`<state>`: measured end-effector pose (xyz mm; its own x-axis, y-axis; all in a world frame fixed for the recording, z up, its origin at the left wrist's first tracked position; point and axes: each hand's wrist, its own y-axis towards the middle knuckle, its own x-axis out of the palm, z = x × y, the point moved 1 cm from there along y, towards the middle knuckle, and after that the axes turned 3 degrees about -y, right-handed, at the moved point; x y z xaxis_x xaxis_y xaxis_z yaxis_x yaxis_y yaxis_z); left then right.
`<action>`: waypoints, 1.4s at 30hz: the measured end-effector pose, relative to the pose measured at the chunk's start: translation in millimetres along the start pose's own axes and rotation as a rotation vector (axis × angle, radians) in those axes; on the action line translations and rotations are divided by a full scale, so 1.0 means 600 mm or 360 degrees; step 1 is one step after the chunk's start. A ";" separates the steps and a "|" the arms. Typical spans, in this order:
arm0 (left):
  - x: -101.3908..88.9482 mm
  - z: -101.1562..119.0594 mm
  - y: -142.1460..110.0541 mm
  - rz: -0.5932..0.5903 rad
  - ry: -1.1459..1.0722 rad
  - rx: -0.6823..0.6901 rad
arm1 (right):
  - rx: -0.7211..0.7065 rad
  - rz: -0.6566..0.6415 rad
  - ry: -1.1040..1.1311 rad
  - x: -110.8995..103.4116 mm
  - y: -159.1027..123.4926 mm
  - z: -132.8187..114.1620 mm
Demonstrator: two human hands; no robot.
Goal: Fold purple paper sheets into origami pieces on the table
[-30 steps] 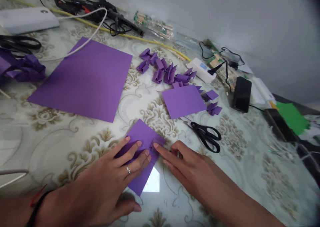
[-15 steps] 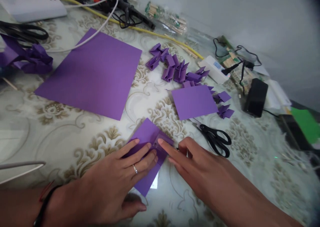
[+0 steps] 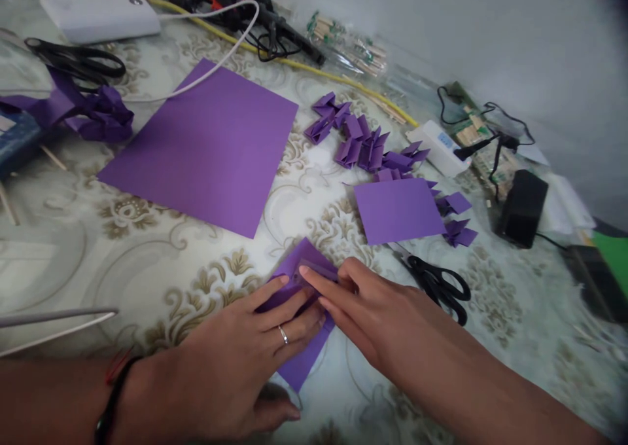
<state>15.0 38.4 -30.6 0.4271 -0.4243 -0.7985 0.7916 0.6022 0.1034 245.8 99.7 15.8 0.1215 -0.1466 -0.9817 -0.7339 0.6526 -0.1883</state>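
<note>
A small piece of purple paper (image 3: 301, 366) lies on the patterned table below both hands, its near corner towards me. My left hand (image 3: 245, 360), with a ring on one finger, rests flat on it. The fingers are spread and the thumb is out to the side. My right hand (image 3: 373, 307) presses a folded flap (image 3: 318, 269) near the paper's far right edge with a stretched index finger. Its other fingers are partly hidden. The fingertips of the two hands almost meet. Black-handled scissors (image 3: 439, 284) lie right of the paper, just beyond my right hand.
A large purple sheet (image 3: 206, 150) lies at the back left. A smaller purple rectangle (image 3: 400, 211) partly covers several folded purple pieces (image 3: 370, 147). More scissors (image 3: 78, 59), a white power bank (image 3: 101, 16) and a white power strip (image 3: 439, 147) sit farther off.
My right index finger has slid left along the flap, towards my left fingertips. My left hand stays flat on the paper. The whole view has shifted, so things appear farther right.
</note>
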 end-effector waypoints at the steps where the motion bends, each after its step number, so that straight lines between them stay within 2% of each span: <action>1: 0.000 0.000 0.001 0.0005 -0.0008 0.0000 | 0.0006 -0.0021 0.0002 -0.001 0.005 -0.002; 8: 0.002 -0.005 0.001 -0.0055 0.0072 0.0005 | 0.0140 -0.0238 0.0068 -0.023 0.067 -0.011; 11: -0.007 -0.003 0.002 -0.0056 0.0148 0.0026 | 0.0165 -0.0106 0.0140 -0.034 0.065 0.003; 14: -0.019 0.009 0.001 -0.0033 0.0249 0.0044 | 0.0268 0.0142 0.0179 -0.043 0.028 0.022; 16: -0.016 0.026 -0.005 -0.0066 0.0318 0.0135 | 0.0323 0.0193 0.0245 -0.044 -0.007 0.030; 18: -0.002 0.047 -0.017 -0.0103 0.0401 0.0283 | 0.0392 0.0173 0.0340 -0.044 -0.042 0.030; 22: 0.034 0.088 -0.048 0.0195 0.0616 0.0475 | 0.0564 0.0132 0.0551 -0.041 -0.099 0.019; 24: 0.027 0.104 -0.059 0.0258 0.0587 0.0484 | 0.0608 0.0185 0.0619 -0.045 -0.119 0.013; 26: -0.010 0.115 -0.058 0.0301 0.0420 0.0408 | 0.0634 0.0266 0.0661 -0.054 -0.135 0.009; 28: -0.065 0.115 -0.043 0.0249 0.0052 0.0118 | 0.0655 0.0389 0.0662 -0.068 -0.147 0.006; 29: -0.094 0.110 -0.032 0.0361 -0.0149 -0.0085 | 0.0665 0.0459 0.0653 -0.077 -0.151 0.005; 30: -0.119 0.101 -0.019 0.0574 -0.0316 -0.0384 | 0.0676 0.0537 0.0637 -0.086 -0.155 0.004; 31: -0.138 0.090 -0.006 0.0788 -0.0432 -0.0617 | 0.0683 0.0612 0.0614 -0.093 -0.158 0.002; 32: -0.148 0.076 0.007 0.0893 -0.0559 -0.0788 | 0.0681 0.0680 0.0589 -0.099 -0.159 -0.001; 34: -0.143 0.045 0.028 0.1062 -0.0841 -0.0867 | 0.0665 0.0756 0.0548 -0.101 -0.158 -0.010; 36: -0.114 0.014 0.036 0.1043 -0.0910 -0.0874 | 0.0630 0.0739 0.0536 -0.087 -0.151 -0.020; 39: -0.069 -0.017 0.021 0.0939 -0.0903 -0.0878 | 0.0546 0.0580 0.0571 -0.044 -0.128 -0.038; 41: -0.061 -0.026 0.004 0.0956 -0.0687 -0.0852 | 0.0507 0.0440 0.0568 -0.011 -0.110 -0.048; 42: -0.064 -0.028 -0.003 0.0980 -0.0376 -0.0788 | 0.0498 0.0368 0.0556 0.003 -0.101 -0.052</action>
<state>-10.2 65.0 -10.2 0.8461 -0.0184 -0.5327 0.1249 0.9784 0.1647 269.8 36.6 26.4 -0.2895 -0.1769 -0.9407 -0.4741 0.8803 -0.0197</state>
